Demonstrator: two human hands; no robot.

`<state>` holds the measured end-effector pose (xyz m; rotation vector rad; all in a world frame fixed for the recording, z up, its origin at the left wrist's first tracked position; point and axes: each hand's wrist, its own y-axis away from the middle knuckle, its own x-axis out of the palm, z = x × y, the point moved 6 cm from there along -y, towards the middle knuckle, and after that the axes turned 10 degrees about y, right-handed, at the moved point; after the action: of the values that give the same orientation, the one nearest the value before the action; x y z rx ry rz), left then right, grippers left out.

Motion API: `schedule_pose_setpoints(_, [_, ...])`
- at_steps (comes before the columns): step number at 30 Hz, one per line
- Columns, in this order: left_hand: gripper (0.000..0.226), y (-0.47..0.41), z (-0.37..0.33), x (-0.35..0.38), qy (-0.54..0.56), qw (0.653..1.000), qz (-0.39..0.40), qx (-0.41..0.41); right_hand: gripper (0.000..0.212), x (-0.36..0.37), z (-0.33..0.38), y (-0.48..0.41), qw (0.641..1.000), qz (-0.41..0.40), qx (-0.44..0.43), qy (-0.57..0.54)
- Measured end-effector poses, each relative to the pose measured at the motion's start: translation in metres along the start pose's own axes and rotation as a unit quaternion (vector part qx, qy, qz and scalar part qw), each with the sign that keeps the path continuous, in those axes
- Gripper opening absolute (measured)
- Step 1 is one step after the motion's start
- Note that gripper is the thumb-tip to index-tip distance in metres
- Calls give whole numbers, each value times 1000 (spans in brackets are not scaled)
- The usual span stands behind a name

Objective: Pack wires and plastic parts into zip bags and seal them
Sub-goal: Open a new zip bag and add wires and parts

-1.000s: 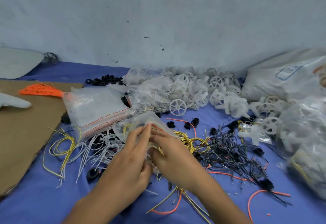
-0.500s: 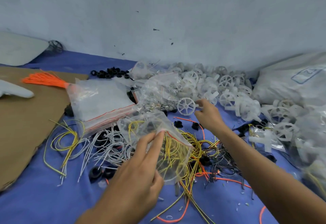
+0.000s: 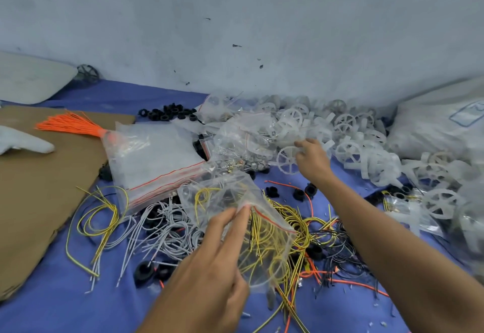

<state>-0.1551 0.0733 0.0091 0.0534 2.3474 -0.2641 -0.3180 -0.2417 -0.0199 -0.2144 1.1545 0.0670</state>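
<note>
While the left hand is pinching the mouth of a clear zip bag with fingertips pressed together at lower centre, the right hand is reaching up right of centre, its fingers curling round the rim of a white spoked wheel. The bag is already holding yellow wire, yet its red zip line is lying unsealed — so this bag is looking roughly half packed, with the wheel to go in and the seal to press. Loose yellow wires, grey wires and black wires are sprawling over the blue cloth, and a stack of empty bags is waiting left of centre — most of the job appears to be remaining.
</note>
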Motion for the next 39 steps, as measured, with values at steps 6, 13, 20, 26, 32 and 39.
schedule_pose_setpoints(6, [94, -3, -2, -6, 10, 1000, -15, -10, 38, -46, -39, 47, 987, -58, 29, -149])
schedule_pose_setpoints(13, [87, -11, -8, -13, 2, 1000, -22, 12, 37, -97, -51, 151, 948, 14, -14, -317])
schedule_pose_setpoints(20, [87, -16, -12, -19, -23, 1000, -13, 9, 34, -134, 6, 244, 881, 229, -129, -394])
schedule_pose_setpoints(26, [90, -15, -16, -15, -44, 998, 28, 19, 31, -109, 68, 257, 895, 259, -157, -326])
schedule_pose_setpoints(32, [91, -12, -14, -22, -50, 998, 26, 24, 49, -84, 99, 246, 946, 222, -202, -122])
schedule_pose_setpoints(39, [95, -11, -8, -25, -22, 1000, 19, 2, 33, -97, 68, 257, 928, 229, -136, -261])
